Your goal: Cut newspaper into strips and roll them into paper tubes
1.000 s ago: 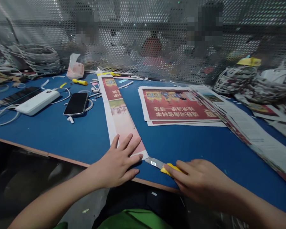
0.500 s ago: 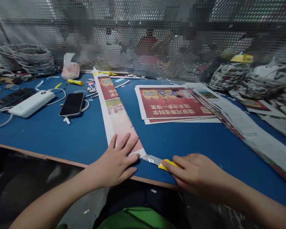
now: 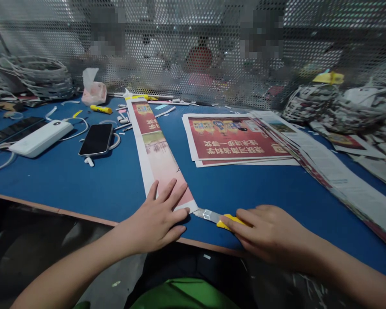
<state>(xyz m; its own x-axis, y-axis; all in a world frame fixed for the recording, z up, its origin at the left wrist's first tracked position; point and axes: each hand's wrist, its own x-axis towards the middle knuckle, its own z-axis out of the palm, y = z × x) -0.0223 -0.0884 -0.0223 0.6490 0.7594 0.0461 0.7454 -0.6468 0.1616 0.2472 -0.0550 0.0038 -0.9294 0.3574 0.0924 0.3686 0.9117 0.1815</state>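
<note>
A long folded strip of printed paper (image 3: 159, 150) lies on the blue table, running from its back toward me. My left hand (image 3: 159, 219) rests flat on the near end of the strip, fingers spread. In my right hand (image 3: 265, 229) is a yellow utility knife (image 3: 230, 221), gripped by the handle. Its long blade (image 3: 208, 214) points left, with the tip at the strip's near right corner, close to my left thumb and fingers. Whether the blade tip sits inside the fold I cannot tell.
Right of the strip lies a stack of red printed sheets (image 3: 231, 139), beside long folded newspapers (image 3: 337, 171). A phone (image 3: 96, 139), a white power bank (image 3: 41, 138) and earbuds (image 3: 89, 162) lie left. Woven paper baskets (image 3: 48, 77) stand at the back, before a perforated metal screen (image 3: 180, 51).
My right hand and the knife have shifted slightly to the right. My left hand stays on the strip, which lies as before.
</note>
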